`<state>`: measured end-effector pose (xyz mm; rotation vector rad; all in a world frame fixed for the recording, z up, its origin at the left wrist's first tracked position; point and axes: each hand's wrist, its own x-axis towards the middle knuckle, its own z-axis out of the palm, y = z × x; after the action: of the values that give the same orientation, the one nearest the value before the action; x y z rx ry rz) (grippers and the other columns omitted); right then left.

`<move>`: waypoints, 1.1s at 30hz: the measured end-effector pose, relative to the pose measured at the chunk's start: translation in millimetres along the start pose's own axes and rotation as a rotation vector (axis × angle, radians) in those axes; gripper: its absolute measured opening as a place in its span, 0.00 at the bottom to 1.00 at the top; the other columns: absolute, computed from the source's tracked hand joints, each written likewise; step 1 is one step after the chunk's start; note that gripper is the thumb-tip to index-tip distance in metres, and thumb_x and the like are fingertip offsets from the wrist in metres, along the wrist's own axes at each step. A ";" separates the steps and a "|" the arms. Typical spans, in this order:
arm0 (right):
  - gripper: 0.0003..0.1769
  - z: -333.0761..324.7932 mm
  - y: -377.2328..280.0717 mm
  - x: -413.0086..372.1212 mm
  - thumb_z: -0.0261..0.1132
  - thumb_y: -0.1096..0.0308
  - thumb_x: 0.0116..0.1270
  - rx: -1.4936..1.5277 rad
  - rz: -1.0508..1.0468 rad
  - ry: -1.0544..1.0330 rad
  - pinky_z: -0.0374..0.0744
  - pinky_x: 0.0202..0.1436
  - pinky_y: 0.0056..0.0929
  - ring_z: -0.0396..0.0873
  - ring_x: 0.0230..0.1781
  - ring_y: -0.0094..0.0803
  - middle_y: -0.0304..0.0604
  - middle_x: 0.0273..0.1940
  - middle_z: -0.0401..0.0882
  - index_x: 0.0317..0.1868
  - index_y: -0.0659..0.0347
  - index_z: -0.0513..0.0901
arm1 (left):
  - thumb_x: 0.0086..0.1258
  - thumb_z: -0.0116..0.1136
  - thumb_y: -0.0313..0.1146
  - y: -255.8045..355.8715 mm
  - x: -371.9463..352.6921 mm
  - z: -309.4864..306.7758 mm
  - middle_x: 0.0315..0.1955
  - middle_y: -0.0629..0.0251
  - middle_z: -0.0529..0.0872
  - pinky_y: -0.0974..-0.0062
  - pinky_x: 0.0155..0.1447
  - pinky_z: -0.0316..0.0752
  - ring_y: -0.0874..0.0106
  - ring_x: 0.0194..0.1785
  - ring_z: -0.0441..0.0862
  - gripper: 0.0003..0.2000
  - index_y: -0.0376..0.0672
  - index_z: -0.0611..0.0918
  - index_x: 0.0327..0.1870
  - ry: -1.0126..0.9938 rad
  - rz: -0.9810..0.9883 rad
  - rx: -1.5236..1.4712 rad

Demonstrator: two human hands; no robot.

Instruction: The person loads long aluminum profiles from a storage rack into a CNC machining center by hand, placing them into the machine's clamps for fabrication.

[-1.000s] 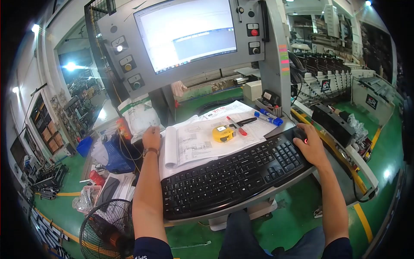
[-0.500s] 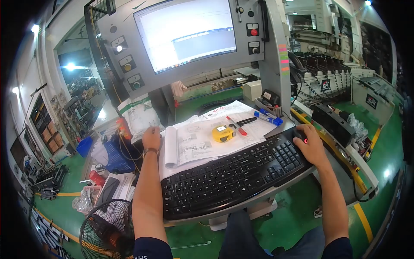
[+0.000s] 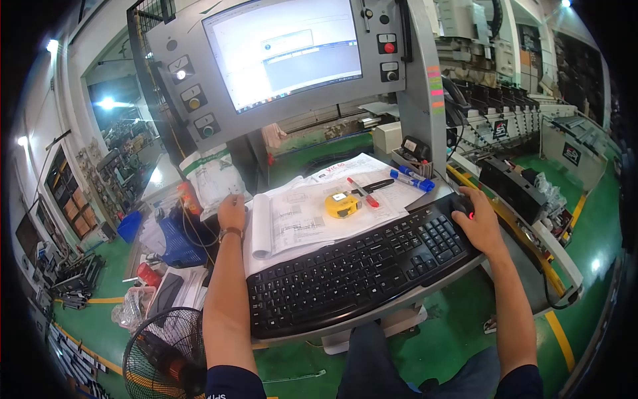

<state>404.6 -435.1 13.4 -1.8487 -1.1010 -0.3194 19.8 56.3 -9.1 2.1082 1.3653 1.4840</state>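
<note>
My right hand (image 3: 477, 223) is wrapped over a black computer mouse (image 3: 463, 206) with a red glow at its side. Beside it lies a black keyboard (image 3: 359, 272), tilted along the front of the shelf. At the left edge of the papers, my left hand (image 3: 232, 213) has its fingers curled; what they hold, if anything, is hidden. Close to that hand are rolled-up drawing sheets (image 3: 262, 229) and a white plastic bag (image 3: 211, 174). Above, a monitor (image 3: 286, 76) shows a small dialog box with a blue icon.
On the drawings (image 3: 302, 223) lie a yellow tape measure (image 3: 341, 205), a red pen (image 3: 363, 191), a black marker (image 3: 379, 184) and blue markers (image 3: 412, 178). A fan (image 3: 166, 352) stands at lower left. Buttons flank the monitor, including a red one (image 3: 389, 48). A yellow rail (image 3: 525, 246) runs at right.
A small dialog box has appeared on the monitor. The view has shifted slightly; both hands stay in the same places.
</note>
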 end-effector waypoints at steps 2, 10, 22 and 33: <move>0.27 2.0 7.0 0.1 0.67 0.64 0.59 -0.013 0.002 0.021 0.77 0.60 0.39 0.80 0.56 0.48 0.52 0.57 0.78 0.60 0.62 0.79 | 0.72 0.60 0.39 3.9 -2.0 -1.7 0.24 0.60 0.88 0.71 0.35 0.77 0.71 0.27 0.85 0.14 0.35 0.87 0.43 -0.002 -0.010 -0.014; 0.22 3.2 8.9 -0.2 0.64 0.66 0.58 -0.013 -0.006 0.056 0.78 0.57 0.37 0.82 0.53 0.46 0.50 0.53 0.80 0.53 0.63 0.82 | 0.71 0.57 0.42 10.3 -4.0 -4.5 0.26 0.56 0.89 0.63 0.45 0.77 0.60 0.33 0.87 0.15 0.37 0.87 0.40 -0.024 -0.048 -0.025; 0.21 2.7 10.1 -0.2 0.64 0.66 0.58 -0.004 0.002 0.061 0.78 0.56 0.36 0.82 0.52 0.45 0.49 0.53 0.80 0.51 0.63 0.84 | 0.73 0.60 0.38 5.5 -1.2 -3.3 0.25 0.59 0.88 0.72 0.35 0.76 0.71 0.26 0.84 0.14 0.34 0.87 0.42 -0.018 0.001 0.012; 0.24 -2.0 3.5 -1.2 0.63 0.66 0.57 -0.002 0.018 0.032 0.77 0.60 0.37 0.81 0.55 0.46 0.49 0.54 0.80 0.56 0.62 0.81 | 0.71 0.58 0.42 7.6 -2.8 -3.2 0.26 0.57 0.89 0.65 0.43 0.78 0.63 0.32 0.87 0.15 0.37 0.88 0.41 -0.031 -0.046 -0.024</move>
<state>407.2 -438.0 11.7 -1.8483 -1.0622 -0.3393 21.2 48.9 -4.5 2.0621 1.3689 1.4367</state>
